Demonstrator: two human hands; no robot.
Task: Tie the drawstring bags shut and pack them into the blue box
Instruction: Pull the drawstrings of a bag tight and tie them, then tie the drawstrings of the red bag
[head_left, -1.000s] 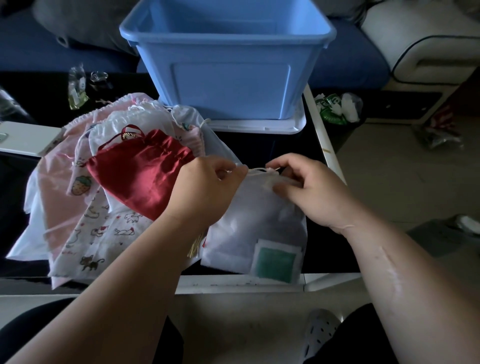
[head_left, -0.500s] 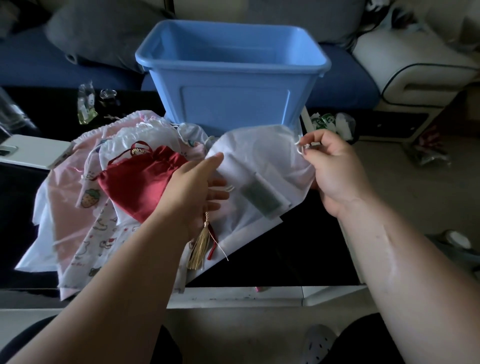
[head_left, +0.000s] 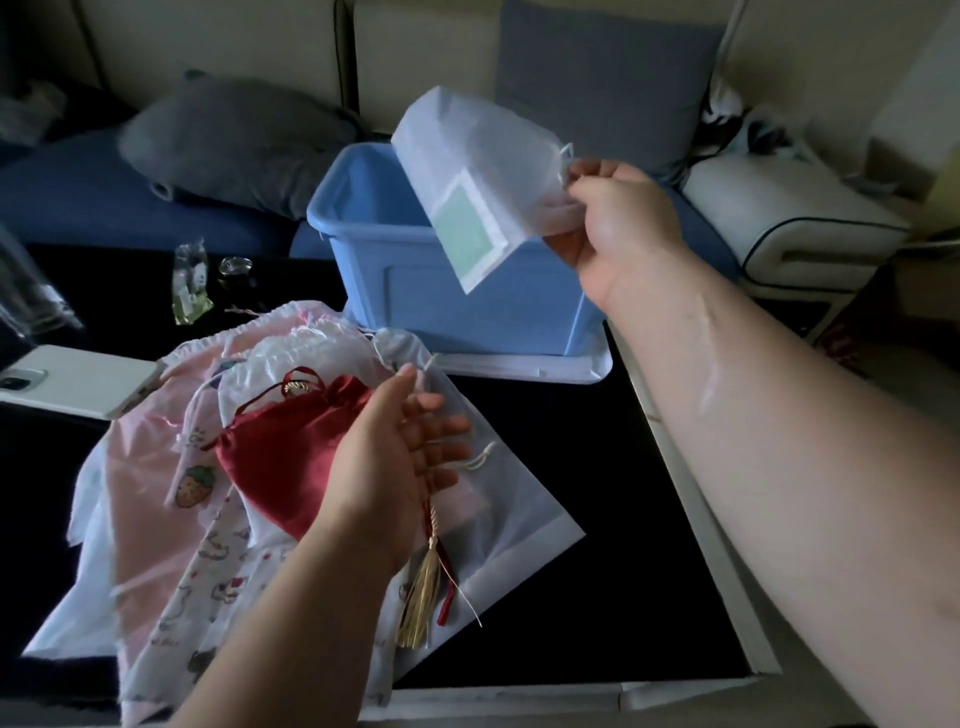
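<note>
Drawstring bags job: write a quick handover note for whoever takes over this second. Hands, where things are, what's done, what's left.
Right hand: pinches the gathered mouth of the white fabric drawstring bag with a green patch, held in the air above the blue plastic box.
Left hand: open, fingers straight, over the red satin pouch.
The pouch lies on the pile of pink and printed fabric bags on the black table, with a flat white bag beside it.
Done: the held bag looks drawn shut.
Left: drop it in the box, then tie and pack the rest.
</note>
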